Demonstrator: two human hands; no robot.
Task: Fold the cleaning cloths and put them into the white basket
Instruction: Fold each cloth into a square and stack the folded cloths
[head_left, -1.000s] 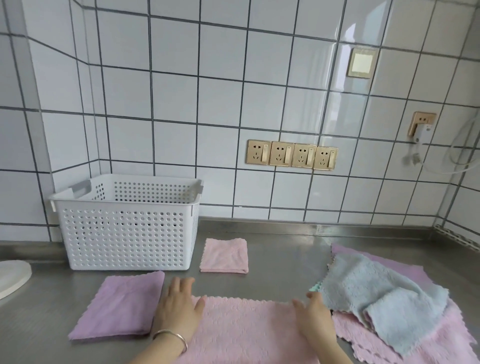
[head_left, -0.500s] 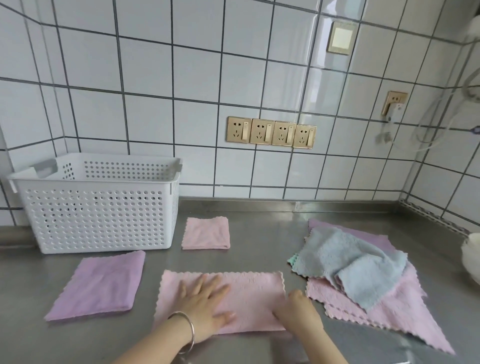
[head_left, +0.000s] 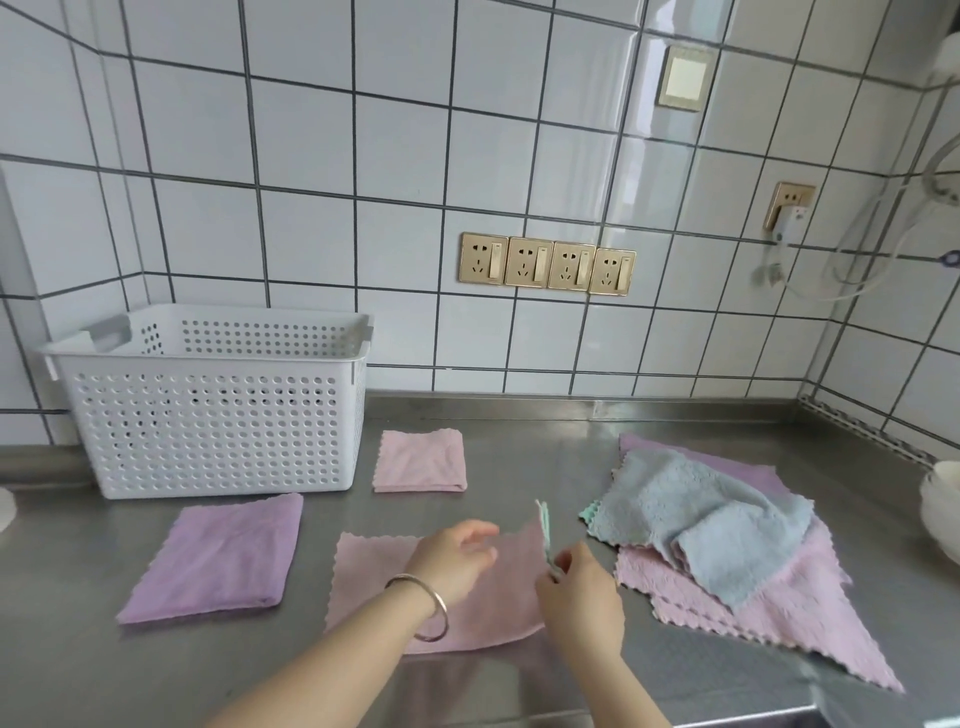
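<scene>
A pink cloth (head_left: 374, 571) lies half-folded on the steel counter in front of me. My right hand (head_left: 579, 597) pinches its right edge and holds that edge lifted upright. My left hand (head_left: 452, 558) hovers just over the cloth's middle with relaxed fingers. A folded purple cloth (head_left: 218, 558) lies to the left, and a small folded pink cloth (head_left: 421, 460) lies behind. The white perforated basket (head_left: 208, 426) stands at the back left. A loose pile of cloths sits to the right, with a blue cloth (head_left: 701, 514) on top of pink ones (head_left: 795, 618).
The steel counter (head_left: 519, 431) meets a tiled wall with a row of gold sockets (head_left: 545, 264). A white bowl (head_left: 940, 512) stands at the right edge. A white round object (head_left: 5, 512) shows at the left edge. A plugged cable (head_left: 779, 249) hangs on the right wall.
My right hand has taken hold of the pink cloth's right edge and raised it off the counter. My left hand has lifted from pressing flat on the cloth.
</scene>
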